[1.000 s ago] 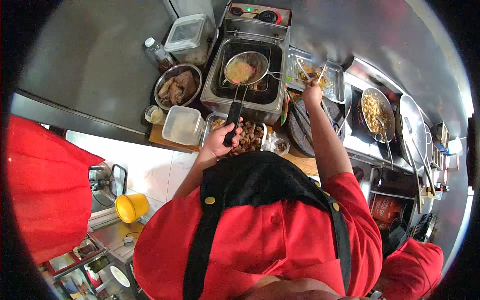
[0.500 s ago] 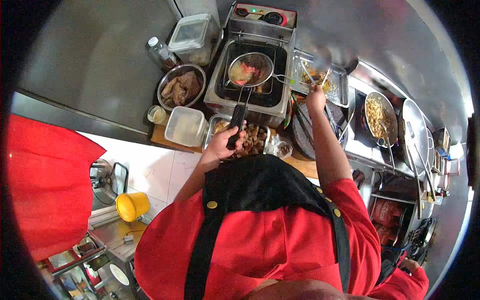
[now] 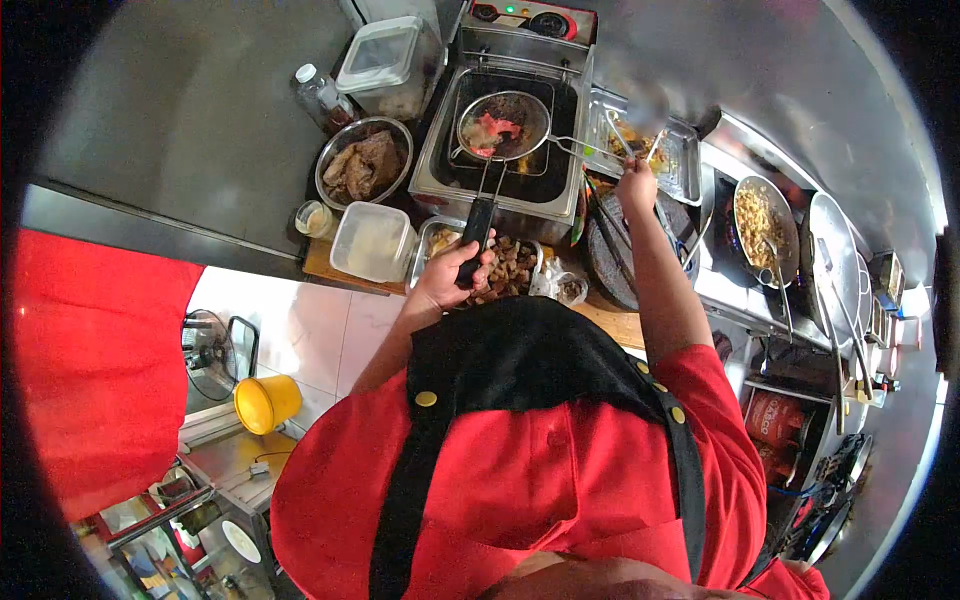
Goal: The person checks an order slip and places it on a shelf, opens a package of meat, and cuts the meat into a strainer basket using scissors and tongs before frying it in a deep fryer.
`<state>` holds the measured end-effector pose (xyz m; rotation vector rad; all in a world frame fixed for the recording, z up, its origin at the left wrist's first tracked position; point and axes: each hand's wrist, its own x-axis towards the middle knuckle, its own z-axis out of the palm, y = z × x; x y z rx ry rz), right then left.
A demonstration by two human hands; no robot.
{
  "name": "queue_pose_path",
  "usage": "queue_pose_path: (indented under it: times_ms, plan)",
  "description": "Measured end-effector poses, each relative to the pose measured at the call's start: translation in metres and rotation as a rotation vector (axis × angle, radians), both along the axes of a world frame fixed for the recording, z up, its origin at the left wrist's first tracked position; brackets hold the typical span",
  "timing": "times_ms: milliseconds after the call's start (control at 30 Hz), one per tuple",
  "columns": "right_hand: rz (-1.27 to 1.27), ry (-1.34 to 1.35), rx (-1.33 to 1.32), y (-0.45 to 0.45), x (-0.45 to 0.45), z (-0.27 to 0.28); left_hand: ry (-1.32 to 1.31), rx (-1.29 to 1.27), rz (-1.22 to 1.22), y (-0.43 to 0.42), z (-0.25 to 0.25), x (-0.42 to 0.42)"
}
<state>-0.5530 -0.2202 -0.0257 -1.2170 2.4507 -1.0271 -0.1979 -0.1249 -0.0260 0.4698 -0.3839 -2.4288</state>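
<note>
My left hand is closed around the black handle of a wire fryer basket, which sits in the deep fryer. Over that basket is a round mesh strainer with pink-red and pale food pieces inside. The strainer's wire handle runs right to my right hand, which is closed around it. Two metal prongs, like tongs, stick out in a V above the same hand; whether I grip them too is unclear. Behind them lies a metal tray with food scraps.
Left of the fryer stand a bowl of cooked meat, a bottle and plastic tubs. Browned chunks fill a container before me. On the right are a round dark board, a pan of food and a wok.
The food in the strainer has shifted and its pale part looks smaller. Both hands keep their grips and have barely moved. At lower right, another person's hand has left view; a red sleeve remains.
</note>
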Motion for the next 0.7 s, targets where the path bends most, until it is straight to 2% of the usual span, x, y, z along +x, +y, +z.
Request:
queue_pose_path:
  times_ms: [67,133,200,267,333,400,433,467,533,600,667,700]
  plan:
    - [0.030,-0.034,-0.020,-0.008,-0.003,0.000,-0.016,0.015,-0.007,0.000,0.003,0.000]
    - [-0.109,-0.062,0.011,-0.020,-0.004,0.006,-0.035,0.021,-0.020,0.001,0.006,-0.001]
    - [-0.106,-0.069,0.007,-0.026,-0.004,0.009,0.021,0.013,-0.001,-0.002,0.008,-0.002]
    - [0.145,-0.130,-0.019,-0.024,-0.023,-0.004,-0.001,0.009,-0.013,-0.005,0.007,0.002]
    - [0.084,-0.192,-0.017,-0.035,-0.033,-0.015,-0.018,0.006,-0.021,-0.004,0.007,0.000]
    - [-0.067,-0.020,0.019,-0.030,-0.008,0.006,-0.015,-0.008,-0.023,-0.001,0.010,-0.004]
    - [0.049,0.085,-0.021,-0.042,-0.020,-0.020,-0.020,-0.014,-0.026,-0.004,0.012,-0.004]
    - [0.046,0.082,-0.025,-0.040,-0.024,-0.014,-0.010,-0.004,-0.011,-0.005,0.012,-0.004]
    - [0.135,-0.198,-0.102,-0.025,-0.030,-0.008,-0.005,0.017,-0.001,-0.001,0.009,-0.001]
    - [0.112,-0.176,-0.110,-0.023,-0.037,-0.017,-0.021,-0.002,-0.028,-0.002,0.010,0.000]
    - [0.288,-0.274,-0.294,-0.016,-0.044,-0.037,-0.046,-0.024,-0.022,0.003,0.014,0.001]
    - [0.276,-0.481,-0.322,-0.006,-0.035,-0.028,-0.054,-0.021,-0.018,0.008,0.017,0.001]
